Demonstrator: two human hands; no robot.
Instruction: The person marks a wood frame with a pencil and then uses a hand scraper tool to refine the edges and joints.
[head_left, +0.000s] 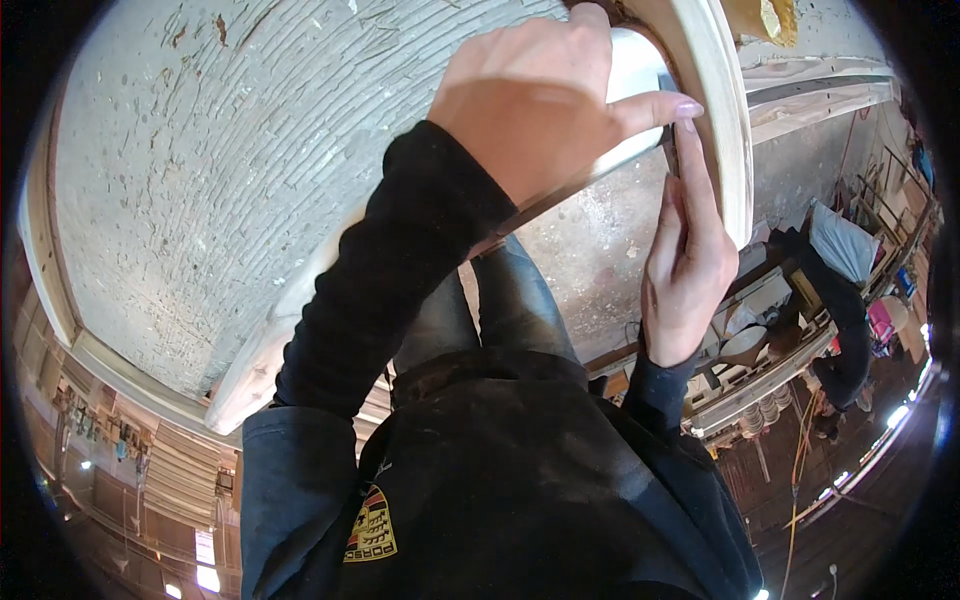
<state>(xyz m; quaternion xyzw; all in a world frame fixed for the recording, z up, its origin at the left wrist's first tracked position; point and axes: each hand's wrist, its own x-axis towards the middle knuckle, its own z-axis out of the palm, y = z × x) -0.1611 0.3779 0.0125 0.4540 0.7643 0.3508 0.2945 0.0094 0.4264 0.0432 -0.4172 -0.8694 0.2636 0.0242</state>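
Observation:
My left hand (530, 95) reaches across a shiny, pale curved piece (638, 70), fingers bent and mostly hidden beneath the hand. Its thumb stretches right to a narrow dark strip (671, 150), meeting my right index fingertip there. My right hand (692, 255) comes up from below with the strip's lower end between thumb and index finger. Right beside both fingertips runs a curved, bare wooden rail (725, 120). What my left fingers close around, and the strip's exact kind, cannot be made out.
A large board with flaking pale paint (220, 180) fills the left, edged by a wooden frame (130, 385). Another curved wooden piece (820, 105) lies at upper right. Further right, a person in dark clothes (845, 320) bends near a cluttered bench (760, 340). An orange cord (800, 470) hangs below.

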